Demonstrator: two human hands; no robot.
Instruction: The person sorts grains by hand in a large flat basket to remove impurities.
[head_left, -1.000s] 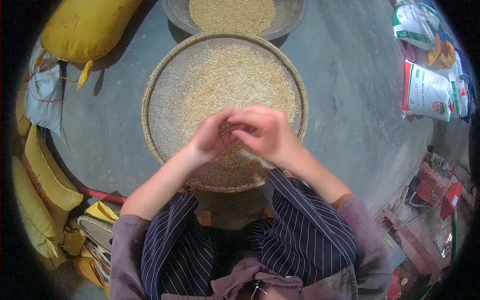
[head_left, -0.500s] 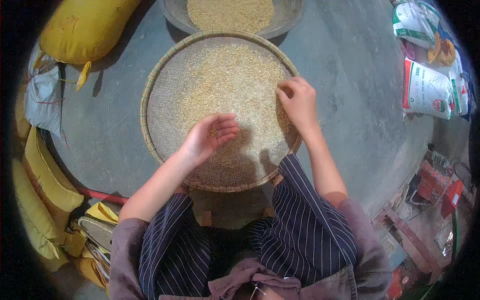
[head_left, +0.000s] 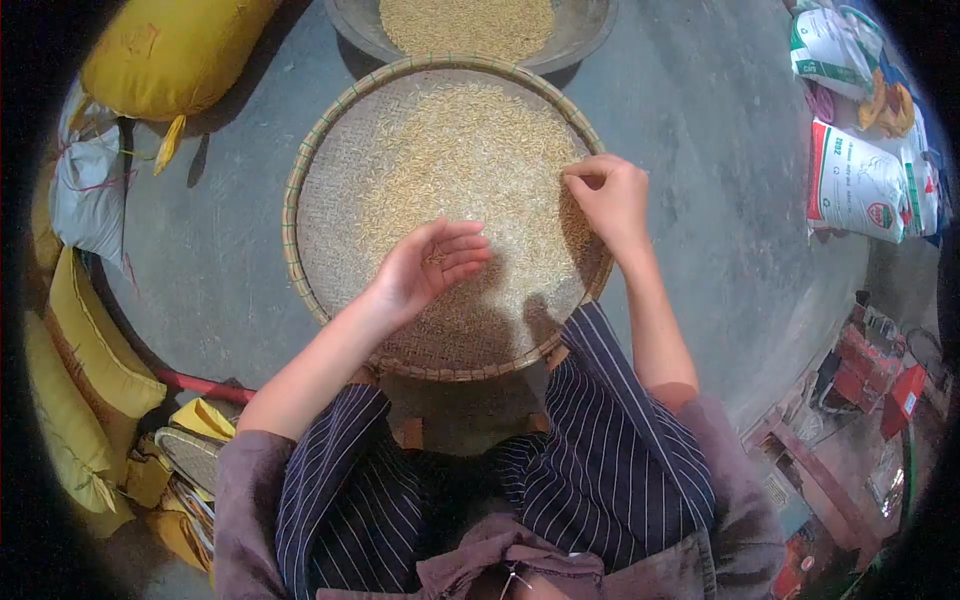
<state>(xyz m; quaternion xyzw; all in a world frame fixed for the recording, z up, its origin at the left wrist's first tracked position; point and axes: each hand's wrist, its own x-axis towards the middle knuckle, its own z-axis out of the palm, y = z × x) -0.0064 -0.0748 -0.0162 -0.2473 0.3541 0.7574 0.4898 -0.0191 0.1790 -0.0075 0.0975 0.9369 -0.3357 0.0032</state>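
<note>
Over tray (head_left: 292,215): left hand (head_left: 425,268) cupped open, few grains on palm; right hand (head_left: 612,200) fingers (head_left: 585,181) pinched closed in grain (head_left: 460,150), right edge. Keep palm level, pinch small.

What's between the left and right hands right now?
Only loose grain on the woven tray lies between left hand and right hand, in the head view.

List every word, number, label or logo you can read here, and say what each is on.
No text reads clearly.
Lower white sack: green print and a round red-and-green logo, too blurred to read.
Upper white sack: green print, blurred.
Yellow sack: faint red mark, unreadable.
</note>
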